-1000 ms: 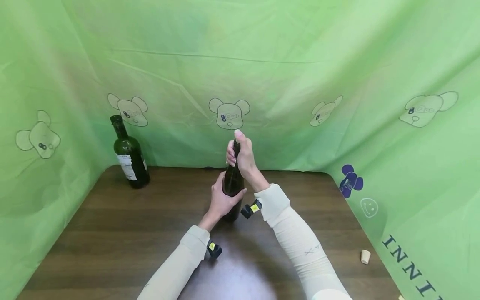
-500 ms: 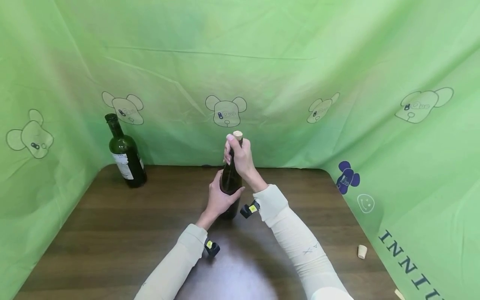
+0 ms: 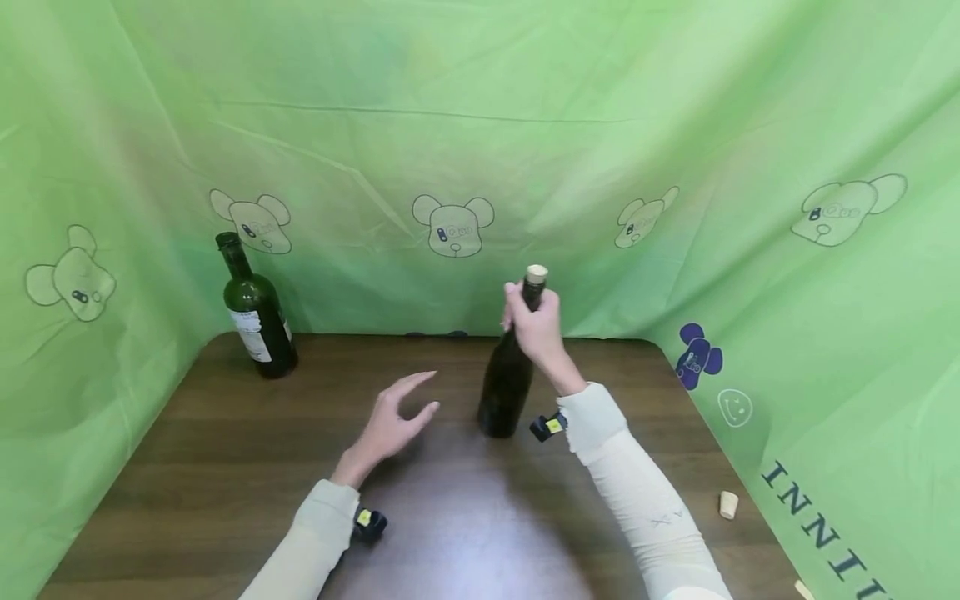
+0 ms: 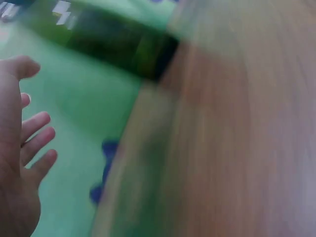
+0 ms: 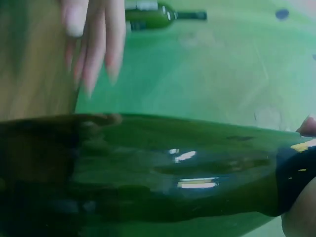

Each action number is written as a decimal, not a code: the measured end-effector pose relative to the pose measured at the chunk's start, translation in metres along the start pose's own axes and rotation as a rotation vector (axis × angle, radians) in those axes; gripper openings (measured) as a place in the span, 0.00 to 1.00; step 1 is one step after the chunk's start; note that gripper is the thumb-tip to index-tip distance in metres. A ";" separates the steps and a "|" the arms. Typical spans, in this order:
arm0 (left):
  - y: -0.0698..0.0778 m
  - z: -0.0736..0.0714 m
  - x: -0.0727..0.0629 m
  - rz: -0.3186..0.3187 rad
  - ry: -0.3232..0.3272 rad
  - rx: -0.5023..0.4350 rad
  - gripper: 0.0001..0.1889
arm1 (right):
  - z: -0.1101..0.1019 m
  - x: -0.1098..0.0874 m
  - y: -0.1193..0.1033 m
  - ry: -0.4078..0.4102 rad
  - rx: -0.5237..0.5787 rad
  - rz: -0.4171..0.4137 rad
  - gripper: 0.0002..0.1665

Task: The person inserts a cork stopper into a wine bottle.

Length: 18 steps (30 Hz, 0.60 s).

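Observation:
My right hand [image 3: 538,329] grips the neck of a dark green wine bottle [image 3: 504,392]. A pale cork [image 3: 536,273] sits in its mouth. The bottle leans a little to the right in the head view; whether its base touches the table I cannot tell. Its glass body [image 5: 148,173] fills the lower right wrist view. Left of the bottle, my left hand [image 3: 388,425] is apart from it, thumb and fingers spread, holding nothing. The left wrist view is blurred, with the left hand [image 4: 17,148] at its edge and a green bottle [image 4: 113,44] above.
A second green wine bottle [image 3: 258,325] with a white label stands at the table's back left corner. On the right of the wooden table [image 3: 225,500] lies a loose cork [image 3: 728,505]. Green printed cloth [image 3: 465,150] walls the back and sides.
My left hand has let go of the bottle and moved left and toward me. My right hand, still gripping the neck, has moved the bottle right. The cork top has come into view.

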State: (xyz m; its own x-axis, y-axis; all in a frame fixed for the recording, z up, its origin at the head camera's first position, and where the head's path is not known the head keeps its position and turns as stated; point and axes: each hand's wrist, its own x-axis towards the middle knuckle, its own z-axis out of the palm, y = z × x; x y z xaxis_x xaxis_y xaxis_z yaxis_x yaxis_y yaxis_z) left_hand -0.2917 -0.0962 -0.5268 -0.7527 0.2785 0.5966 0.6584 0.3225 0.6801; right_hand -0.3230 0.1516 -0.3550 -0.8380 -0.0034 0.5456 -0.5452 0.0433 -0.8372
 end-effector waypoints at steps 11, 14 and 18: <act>-0.029 -0.100 -0.020 0.040 0.668 0.122 0.16 | -0.112 0.003 -0.007 0.321 -0.209 0.007 0.16; -0.038 -0.114 -0.021 -0.102 0.850 0.086 0.20 | -0.138 0.011 0.001 0.405 -0.267 0.041 0.17; -0.056 -0.133 -0.019 -0.349 0.916 0.029 0.33 | -0.167 0.025 0.009 0.400 -0.324 0.099 0.19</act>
State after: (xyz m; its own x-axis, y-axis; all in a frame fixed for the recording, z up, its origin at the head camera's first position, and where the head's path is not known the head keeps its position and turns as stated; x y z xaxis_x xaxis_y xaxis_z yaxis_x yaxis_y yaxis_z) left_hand -0.3139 -0.2402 -0.5191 -0.6033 -0.6429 0.4719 0.3892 0.2791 0.8778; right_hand -0.3454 0.3191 -0.3426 -0.7769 0.3958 0.4896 -0.3763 0.3315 -0.8651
